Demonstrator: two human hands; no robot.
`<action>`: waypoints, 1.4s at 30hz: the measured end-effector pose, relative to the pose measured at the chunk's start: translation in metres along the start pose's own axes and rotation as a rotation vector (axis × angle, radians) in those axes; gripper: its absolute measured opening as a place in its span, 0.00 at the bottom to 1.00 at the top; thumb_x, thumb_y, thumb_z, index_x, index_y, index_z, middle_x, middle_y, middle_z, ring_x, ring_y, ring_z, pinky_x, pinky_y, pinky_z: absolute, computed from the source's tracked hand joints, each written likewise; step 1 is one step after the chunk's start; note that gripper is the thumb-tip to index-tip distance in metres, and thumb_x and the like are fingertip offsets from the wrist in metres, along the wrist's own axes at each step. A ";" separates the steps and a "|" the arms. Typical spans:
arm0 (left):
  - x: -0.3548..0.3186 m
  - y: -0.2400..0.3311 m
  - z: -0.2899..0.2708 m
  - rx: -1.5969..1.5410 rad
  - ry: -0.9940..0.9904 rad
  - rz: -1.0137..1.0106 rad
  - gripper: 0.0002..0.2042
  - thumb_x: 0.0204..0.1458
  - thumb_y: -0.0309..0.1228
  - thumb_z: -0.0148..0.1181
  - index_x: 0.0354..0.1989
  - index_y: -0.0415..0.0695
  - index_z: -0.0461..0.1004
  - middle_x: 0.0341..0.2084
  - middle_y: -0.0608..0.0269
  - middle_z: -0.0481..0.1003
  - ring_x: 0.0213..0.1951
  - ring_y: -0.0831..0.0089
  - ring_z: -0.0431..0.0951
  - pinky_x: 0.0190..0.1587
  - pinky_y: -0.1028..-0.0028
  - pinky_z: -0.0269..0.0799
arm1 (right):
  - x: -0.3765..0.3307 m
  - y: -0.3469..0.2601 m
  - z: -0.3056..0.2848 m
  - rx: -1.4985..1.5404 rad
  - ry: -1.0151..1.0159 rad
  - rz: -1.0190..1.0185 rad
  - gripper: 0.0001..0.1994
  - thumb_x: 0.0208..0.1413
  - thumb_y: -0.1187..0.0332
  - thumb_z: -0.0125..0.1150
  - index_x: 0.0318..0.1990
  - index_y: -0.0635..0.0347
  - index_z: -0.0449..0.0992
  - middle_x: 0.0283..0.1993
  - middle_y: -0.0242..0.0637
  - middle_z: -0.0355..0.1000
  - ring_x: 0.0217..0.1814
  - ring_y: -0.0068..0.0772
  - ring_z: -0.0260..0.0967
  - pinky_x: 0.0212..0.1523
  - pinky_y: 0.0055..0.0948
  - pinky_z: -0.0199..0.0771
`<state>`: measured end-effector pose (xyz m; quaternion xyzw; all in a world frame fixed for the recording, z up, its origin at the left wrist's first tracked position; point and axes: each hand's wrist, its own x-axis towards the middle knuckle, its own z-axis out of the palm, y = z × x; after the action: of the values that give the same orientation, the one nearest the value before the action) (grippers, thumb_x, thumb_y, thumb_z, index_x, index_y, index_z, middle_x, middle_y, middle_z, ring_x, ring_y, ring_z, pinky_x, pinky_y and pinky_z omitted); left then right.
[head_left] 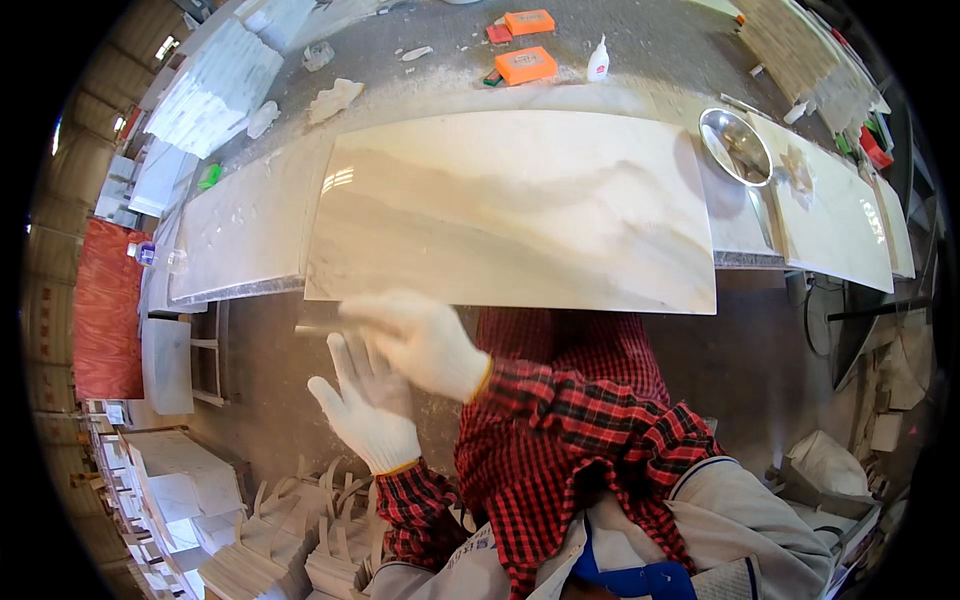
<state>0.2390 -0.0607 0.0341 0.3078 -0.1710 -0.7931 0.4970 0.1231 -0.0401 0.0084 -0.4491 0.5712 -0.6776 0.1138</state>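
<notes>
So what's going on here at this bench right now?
A person in white work gloves and a red checked shirt stands at a workbench with a large glossy beige marble-look tile lying flat on it. The right hand reaches across to the tile's near left edge, while the left hand is spread open just below it, holding nothing. A metal bowl, two orange blocks and a small white glue bottle sit further back.
</notes>
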 end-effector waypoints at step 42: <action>0.005 -0.109 0.074 1.642 -1.238 0.593 0.19 0.57 0.24 0.62 0.57 0.37 0.75 0.58 0.47 0.74 0.64 0.47 0.69 0.67 0.58 0.62 | -0.077 -0.029 -0.233 -0.038 0.399 0.741 0.13 0.61 0.65 0.69 0.49 0.63 0.84 0.32 0.34 0.81 0.30 0.21 0.74 0.34 0.25 0.76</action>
<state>0.1142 -0.0193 0.0253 0.0383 -0.9429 -0.3011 0.1372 0.0055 0.1768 0.0103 -0.0750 0.7175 -0.6537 0.2285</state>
